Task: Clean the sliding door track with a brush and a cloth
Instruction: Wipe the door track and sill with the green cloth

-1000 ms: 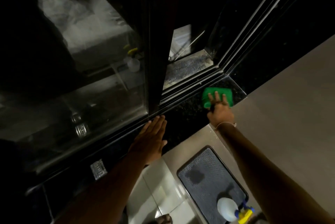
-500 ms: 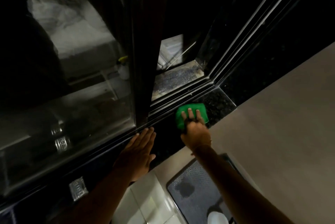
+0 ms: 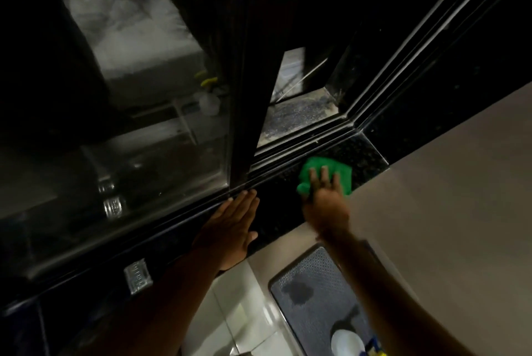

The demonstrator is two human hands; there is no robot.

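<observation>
Head view: the right hand [image 3: 328, 206], fingers spread flat, presses the green cloth [image 3: 324, 174] on the dark sill beside the door track [image 3: 299, 151]. It has slid leftward since a second ago, so wiping progresses. Left hand [image 3: 230, 229] rests flat, fingers together, empty.

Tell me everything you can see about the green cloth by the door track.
The green cloth is bright green, soft-looking fabric, bunched and folded rather than spread flat. It lies on the dark speckled sill, right beside the sliding door track, near the corner where the frame turns. The right hand presses down on it with fingers spread, covering its near half; the far edge and left corner stick out. The left hand rests flat on the sill, apart from the cloth.
</observation>
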